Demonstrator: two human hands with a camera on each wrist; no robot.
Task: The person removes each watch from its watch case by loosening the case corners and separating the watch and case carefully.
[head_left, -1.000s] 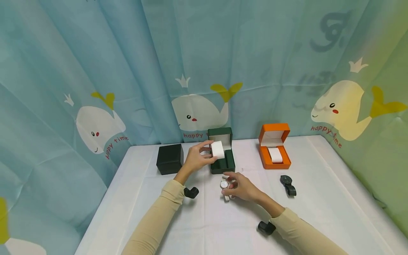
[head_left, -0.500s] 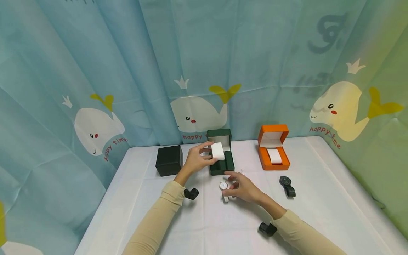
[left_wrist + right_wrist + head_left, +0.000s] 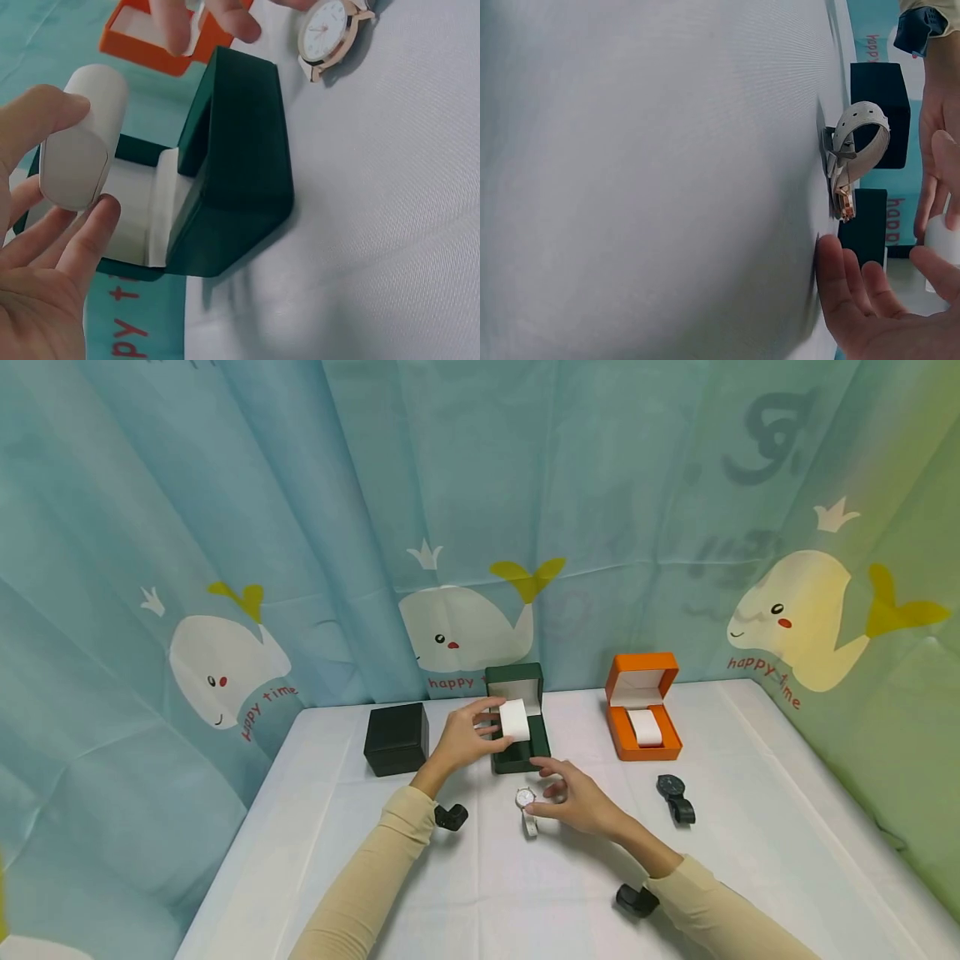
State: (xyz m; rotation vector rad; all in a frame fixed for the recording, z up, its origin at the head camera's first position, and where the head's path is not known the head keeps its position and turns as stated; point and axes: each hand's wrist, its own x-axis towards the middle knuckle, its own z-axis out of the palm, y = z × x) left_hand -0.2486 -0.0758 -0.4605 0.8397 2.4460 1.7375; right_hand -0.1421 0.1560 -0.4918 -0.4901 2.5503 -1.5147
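My left hand [image 3: 465,739] pinches a white watch cushion [image 3: 514,720] between thumb and fingers, above the opened green watch box [image 3: 540,747]. In the left wrist view the cushion [image 3: 82,142] is held clear of the box [image 3: 247,150]. A watch with a white strap and rose-gold case [image 3: 526,798] lies on the tablecloth in front of the green box. Beside it, my right hand [image 3: 577,797] hovers with fingers spread and loosely bent, holding nothing. From the right wrist, its fingers [image 3: 840,289] appear apart from the watch's looped strap [image 3: 866,139].
A closed black box [image 3: 397,739] stands left of the green one. To the right, an orange watch box [image 3: 645,718] is open with a white cushion inside. A black watch [image 3: 677,797] lies in front of it. A printed curtain [image 3: 615,568] hangs behind the table.
My right hand's fingers have spread and drawn slightly away from the white-strap watch. My left hand has brought the cushion down a little over the green box.
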